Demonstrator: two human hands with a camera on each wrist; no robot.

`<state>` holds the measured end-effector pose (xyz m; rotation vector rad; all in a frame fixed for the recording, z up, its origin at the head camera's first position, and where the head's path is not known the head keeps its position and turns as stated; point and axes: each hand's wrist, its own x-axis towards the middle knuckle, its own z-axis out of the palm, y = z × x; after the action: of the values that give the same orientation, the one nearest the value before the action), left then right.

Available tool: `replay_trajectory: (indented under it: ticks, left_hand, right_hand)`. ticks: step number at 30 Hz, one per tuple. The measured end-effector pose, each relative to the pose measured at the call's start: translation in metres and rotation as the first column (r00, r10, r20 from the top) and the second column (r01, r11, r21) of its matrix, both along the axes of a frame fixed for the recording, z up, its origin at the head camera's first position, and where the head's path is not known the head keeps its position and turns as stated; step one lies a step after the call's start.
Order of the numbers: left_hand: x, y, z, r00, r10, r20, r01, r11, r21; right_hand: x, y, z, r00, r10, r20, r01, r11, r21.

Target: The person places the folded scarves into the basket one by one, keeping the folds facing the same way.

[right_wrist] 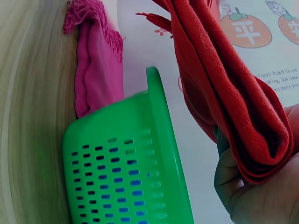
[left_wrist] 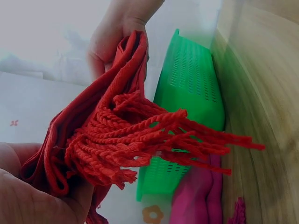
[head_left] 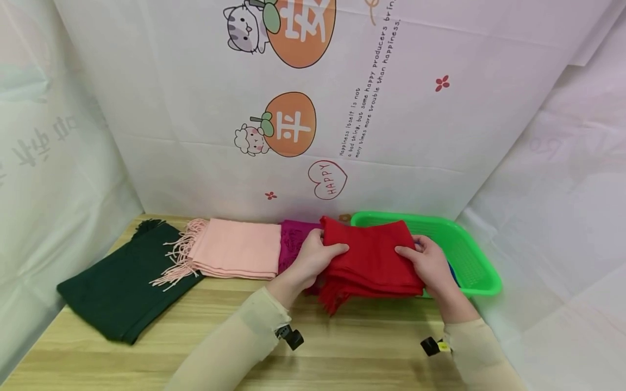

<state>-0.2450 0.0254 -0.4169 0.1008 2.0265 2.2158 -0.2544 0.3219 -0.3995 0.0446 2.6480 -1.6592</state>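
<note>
A folded red scarf [head_left: 371, 258] with a twisted fringe [left_wrist: 154, 140] is held above the table between both hands. My left hand [head_left: 313, 258] grips its left edge, thumb on top. My right hand [head_left: 430, 263] grips its right edge [right_wrist: 261, 135] over the green basket [head_left: 469, 255]. The scarf's fringe hangs down toward the table at the front left. A magenta scarf [head_left: 293, 244] lies on the table, partly hidden under the red one and my left hand.
A pink fringed scarf [head_left: 235, 250] and a dark green scarf [head_left: 122, 282] lie folded on the wooden table [head_left: 362, 342] to the left. Something blue shows inside the perforated green basket [right_wrist: 126, 172]. A printed white backdrop [head_left: 313, 108] closes off the back and sides.
</note>
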Motion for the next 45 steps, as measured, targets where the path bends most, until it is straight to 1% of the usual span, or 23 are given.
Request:
replay_trajectory:
  ticks: [5, 11, 15, 21, 29, 34, 38, 45]
  left_hand:
    - [-0.005, 0.005, 0.001, 1.000, -0.006, 0.006, 0.006, 1.000, 0.010]
    - [-0.012, 0.010, 0.002, 1.000, -0.017, 0.003, 0.017, 1.000, 0.010]
    - [-0.017, 0.013, 0.001, 1.000, -0.028, 0.002, 0.028, 0.999, 0.019]
    - [-0.024, 0.019, 0.000, 0.999, -0.042, -0.020, 0.042, 0.999, 0.026]
    - [-0.033, 0.026, -0.006, 0.998, -0.063, -0.022, 0.064, 0.996, 0.060]
    - [-0.039, 0.031, -0.009, 0.996, -0.083, -0.019, 0.085, 0.993, 0.082]
    - [-0.042, 0.036, -0.011, 0.995, -0.095, -0.021, 0.097, 0.992, 0.078]
    - [-0.045, 0.046, -0.016, 0.995, -0.097, -0.029, 0.098, 0.993, 0.069]
  right_hand:
    - [-0.007, 0.005, -0.001, 1.000, -0.002, -0.001, 0.002, 1.000, -0.024]
    - [-0.014, 0.010, -0.001, 1.000, -0.020, -0.004, 0.020, 1.000, -0.011]
    - [-0.018, 0.014, 0.000, 1.000, -0.024, 0.004, 0.024, 0.999, -0.021]
    - [-0.025, 0.024, 0.000, 0.999, -0.026, 0.025, 0.027, 0.999, -0.044]
    - [-0.032, 0.034, -0.001, 0.999, -0.020, 0.048, 0.024, 0.997, -0.076]
    - [-0.033, 0.038, -0.001, 0.999, -0.018, 0.045, 0.021, 0.998, -0.057]
    - [-0.036, 0.041, -0.003, 0.999, -0.018, 0.042, 0.020, 0.999, -0.046]
    - [-0.043, 0.051, -0.009, 0.999, -0.022, 0.044, 0.023, 0.999, -0.039]
